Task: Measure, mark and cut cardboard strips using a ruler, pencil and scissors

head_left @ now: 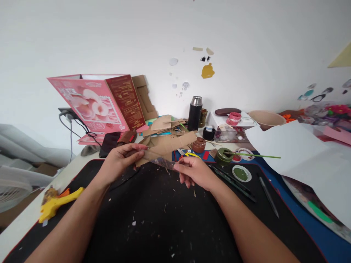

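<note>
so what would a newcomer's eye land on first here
Probably the large pink box printed with fruit, standing at the back left. Next, at centre, the left hand and right hand holding a clear strip above the black mat. Then the yellow glue gun at the mat's left edge.

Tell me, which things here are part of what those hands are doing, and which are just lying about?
In use:
- clear strip, held between the left hand and right hand
- cardboard close by, possibly

Apparently just lying about:
- flask
- phone
- pink box
- pen
- yellow tool
</note>
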The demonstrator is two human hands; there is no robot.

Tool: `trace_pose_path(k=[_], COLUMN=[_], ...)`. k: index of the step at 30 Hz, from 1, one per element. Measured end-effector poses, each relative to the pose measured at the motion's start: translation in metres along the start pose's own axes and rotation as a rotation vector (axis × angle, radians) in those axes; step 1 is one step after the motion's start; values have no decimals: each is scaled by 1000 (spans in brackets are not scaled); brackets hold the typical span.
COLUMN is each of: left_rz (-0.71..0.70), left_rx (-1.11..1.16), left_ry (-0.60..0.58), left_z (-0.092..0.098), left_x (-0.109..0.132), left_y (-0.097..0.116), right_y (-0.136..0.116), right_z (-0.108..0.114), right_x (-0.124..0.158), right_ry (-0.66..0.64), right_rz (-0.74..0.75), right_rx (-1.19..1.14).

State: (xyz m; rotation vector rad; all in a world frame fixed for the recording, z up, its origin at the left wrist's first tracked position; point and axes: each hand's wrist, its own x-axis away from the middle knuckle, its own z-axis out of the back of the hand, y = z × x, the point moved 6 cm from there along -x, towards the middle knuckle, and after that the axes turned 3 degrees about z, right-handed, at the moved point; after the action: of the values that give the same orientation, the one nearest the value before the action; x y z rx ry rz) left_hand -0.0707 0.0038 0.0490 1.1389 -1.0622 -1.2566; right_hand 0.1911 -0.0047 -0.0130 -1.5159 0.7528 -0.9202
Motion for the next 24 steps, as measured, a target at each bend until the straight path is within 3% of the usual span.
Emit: trace_pose_path(k=[3,6,13,24], left_rz=[-34,-55,-64,69], left_rx=[124,227,279,404], left_ry=[126,178,133,-12], left_z=[6,1,-24,-21], left_x=[-2,-2,5,1], left_y=[-4,-9,-11,-12], right_y=[-8,-12,-10,-14], right_z=[9,16,20,23], right_x=[1,0,-3,-1], right_ry=[105,180,247,234], right_rz=[91,147,165,213], right_rx=[-147,-242,-267,-316])
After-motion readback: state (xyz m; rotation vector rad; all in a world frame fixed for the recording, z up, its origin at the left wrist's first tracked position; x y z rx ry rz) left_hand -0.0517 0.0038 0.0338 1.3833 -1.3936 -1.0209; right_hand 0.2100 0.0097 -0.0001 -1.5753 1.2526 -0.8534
